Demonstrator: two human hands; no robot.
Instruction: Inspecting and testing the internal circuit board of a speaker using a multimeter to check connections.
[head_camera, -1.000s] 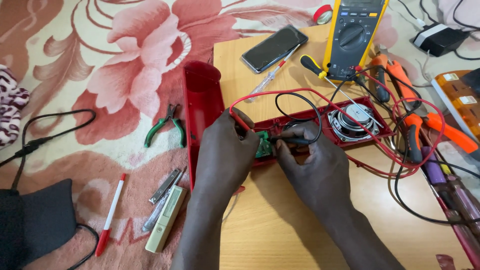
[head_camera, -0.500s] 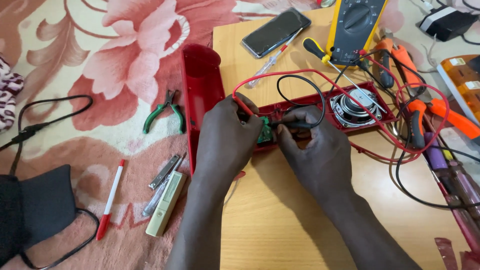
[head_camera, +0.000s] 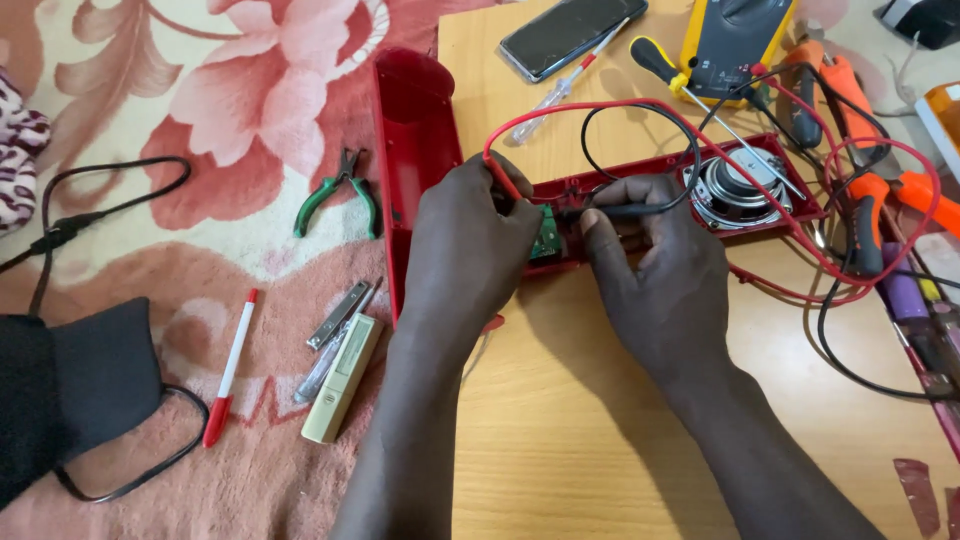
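Green-handled pliers (head_camera: 335, 193), red pen (head_camera: 229, 368), nail clippers (head_camera: 338, 315) lying on floral rug (head_camera: 200, 90); phone (head_camera: 572, 35), yellow multimeter (head_camera: 735, 40) sitting on wooden board (head_camera: 600, 420)

A dark, blank phone screen (head_camera: 572, 33) lies tilted at the top of the wooden surface (head_camera: 600, 420). Just to its right stands a yellow multimeter (head_camera: 737, 45) with a grey face; its display is cut off by the frame's edge.

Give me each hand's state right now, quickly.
Left hand: closed on the red probe, tip at the green circuit board.
Right hand: closed on the black probe over the red casing.
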